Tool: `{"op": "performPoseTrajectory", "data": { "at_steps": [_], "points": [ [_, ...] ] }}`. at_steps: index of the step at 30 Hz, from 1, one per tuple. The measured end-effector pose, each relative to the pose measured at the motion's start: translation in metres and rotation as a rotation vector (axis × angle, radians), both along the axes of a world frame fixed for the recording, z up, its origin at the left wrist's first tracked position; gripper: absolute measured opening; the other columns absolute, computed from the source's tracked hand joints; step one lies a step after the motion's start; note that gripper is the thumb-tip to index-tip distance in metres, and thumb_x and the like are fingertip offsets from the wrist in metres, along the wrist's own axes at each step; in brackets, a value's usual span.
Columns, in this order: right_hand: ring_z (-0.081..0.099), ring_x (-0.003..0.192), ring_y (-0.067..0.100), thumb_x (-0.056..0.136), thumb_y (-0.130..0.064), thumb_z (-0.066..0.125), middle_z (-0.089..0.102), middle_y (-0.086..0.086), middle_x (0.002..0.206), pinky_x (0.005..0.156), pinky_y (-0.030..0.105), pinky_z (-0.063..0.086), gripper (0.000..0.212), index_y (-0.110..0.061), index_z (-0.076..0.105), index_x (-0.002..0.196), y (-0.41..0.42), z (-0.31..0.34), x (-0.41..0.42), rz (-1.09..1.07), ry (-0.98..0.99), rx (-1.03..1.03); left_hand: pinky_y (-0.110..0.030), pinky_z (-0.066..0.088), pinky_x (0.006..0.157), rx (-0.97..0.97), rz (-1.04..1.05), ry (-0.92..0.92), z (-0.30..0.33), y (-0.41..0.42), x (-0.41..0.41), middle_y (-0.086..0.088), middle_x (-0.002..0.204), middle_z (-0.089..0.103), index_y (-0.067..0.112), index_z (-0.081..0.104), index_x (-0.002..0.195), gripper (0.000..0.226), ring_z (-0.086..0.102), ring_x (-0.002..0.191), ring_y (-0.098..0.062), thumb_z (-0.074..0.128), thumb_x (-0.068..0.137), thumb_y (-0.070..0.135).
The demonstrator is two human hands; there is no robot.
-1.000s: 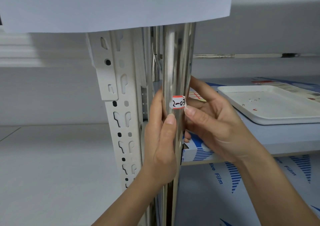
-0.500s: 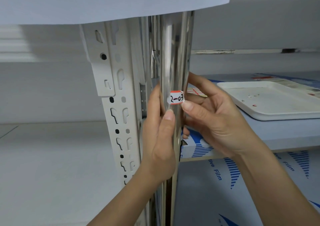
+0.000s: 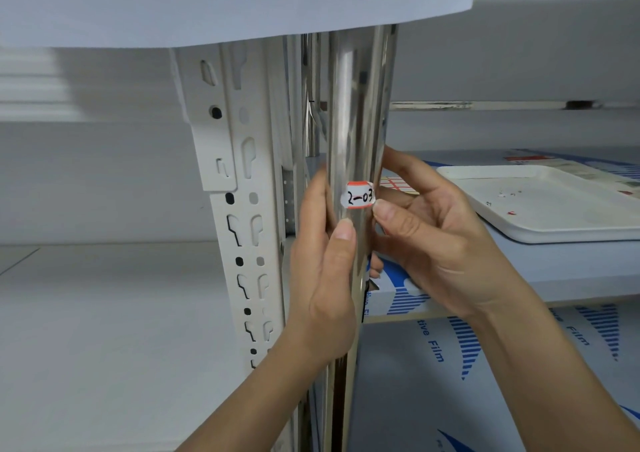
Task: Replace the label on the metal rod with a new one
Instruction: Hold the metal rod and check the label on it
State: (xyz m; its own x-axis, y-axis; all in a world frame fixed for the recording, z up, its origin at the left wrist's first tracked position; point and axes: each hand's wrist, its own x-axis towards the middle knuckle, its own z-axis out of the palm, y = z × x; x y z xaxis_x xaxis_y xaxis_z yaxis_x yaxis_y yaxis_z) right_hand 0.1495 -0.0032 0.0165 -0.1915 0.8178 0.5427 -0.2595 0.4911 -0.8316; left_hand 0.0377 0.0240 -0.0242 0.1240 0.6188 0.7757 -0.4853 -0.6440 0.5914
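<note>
Your right thumb tip sits at the lower right corner of the label (image 3: 360, 195), with the other right fingers (image 3: 398, 164) curled behind the rod (image 3: 356, 105). That reads as a pinch or a pick at the label's edge; the right edge looks a little lifted off the metal, though I cannot tell for sure.

Left thumb lies flat up the front of the rod just below the label. The left fingers wrap round the far side, mostly hidden. So the left hand (image 3: 325, 271) grips the rod, probably to steady it while the right hand (image 3: 433, 240) works the sticker.

The label is white with an orange band at top and bottom, hand-marked "2-03". It sits on the front of the shiny upright rod, between your two thumbs. No second label shows in either hand, so I judge this either the old one about to come off or the new one being smoothed down. The frame does not settle which.

The rod stands upright beside a white slotted shelf post (image 3: 242, 209), with a thinner metal tube behind it.

To your right, on the shelf (image 3: 571, 264), a white tray (image 3: 554, 209) holds a few small scraps, red and pale. It is near enough to take peeled bits, likely why it is there. A sheet with a red grid shows behind your right fingers, possibly label stock.

Blue-printed protective film covers the shelf boards.
</note>
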Motion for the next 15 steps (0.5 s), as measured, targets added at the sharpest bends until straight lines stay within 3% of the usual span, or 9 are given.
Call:
{"op": "performPoseTrajectory", "data": {
  "at_steps": [3, 8, 12, 15],
  "points": [
    [0.042, 0.062, 0.034, 0.085, -0.012, 0.059, 0.066, 0.015, 0.090, 0.053, 0.036, 0.042, 0.057, -0.011, 0.044, 0.140, 0.0010, 0.0001, 0.0001, 0.000, 0.002, -0.006, -0.024, 0.046, 0.054, 0.003, -0.005, -0.006, -0.0004, -0.0006, 0.0001, -0.003, 0.074, 0.059, 0.008, 0.044, 0.131, 0.045, 0.056, 0.059, -0.014, 0.037, 0.092, 0.030],
    [0.039, 0.063, 0.038, 0.086, -0.011, 0.058, 0.066, 0.015, 0.090, 0.054, 0.037, 0.042, 0.058, -0.011, 0.042, 0.141, 0.0009, 0.0008, 0.0004, 0.005, -0.005, -0.010, -0.025, 0.046, 0.056, 0.004, -0.020, -0.006, -0.0006, -0.0001, 0.0002, -0.003, 0.076, 0.059, 0.001, 0.041, 0.133, 0.050, 0.056, 0.061, -0.016, 0.037, 0.092, 0.029],
    [0.042, 0.060, 0.031, 0.086, -0.012, 0.059, 0.066, 0.013, 0.086, 0.054, 0.038, 0.041, 0.058, -0.009, 0.040, 0.141, 0.0003, 0.0008, 0.0006, -0.004, -0.010, -0.011, -0.027, 0.046, 0.053, 0.004, -0.030, -0.008, -0.0013, -0.0002, 0.0006, -0.001, 0.073, 0.061, -0.001, 0.039, 0.133, 0.051, 0.054, 0.057, -0.016, 0.037, 0.091, 0.029],
    [0.041, 0.060, 0.032, 0.084, -0.023, 0.069, 0.064, 0.017, 0.088, 0.052, 0.036, 0.041, 0.061, -0.011, 0.044, 0.139, 0.0022, 0.0015, -0.0009, -0.003, 0.001, -0.016, -0.027, 0.047, 0.053, 0.001, -0.031, -0.005, -0.0010, -0.0003, 0.0005, -0.001, 0.074, 0.061, -0.001, 0.039, 0.132, 0.051, 0.053, 0.056, -0.019, 0.037, 0.092, 0.029]
  ]
}}
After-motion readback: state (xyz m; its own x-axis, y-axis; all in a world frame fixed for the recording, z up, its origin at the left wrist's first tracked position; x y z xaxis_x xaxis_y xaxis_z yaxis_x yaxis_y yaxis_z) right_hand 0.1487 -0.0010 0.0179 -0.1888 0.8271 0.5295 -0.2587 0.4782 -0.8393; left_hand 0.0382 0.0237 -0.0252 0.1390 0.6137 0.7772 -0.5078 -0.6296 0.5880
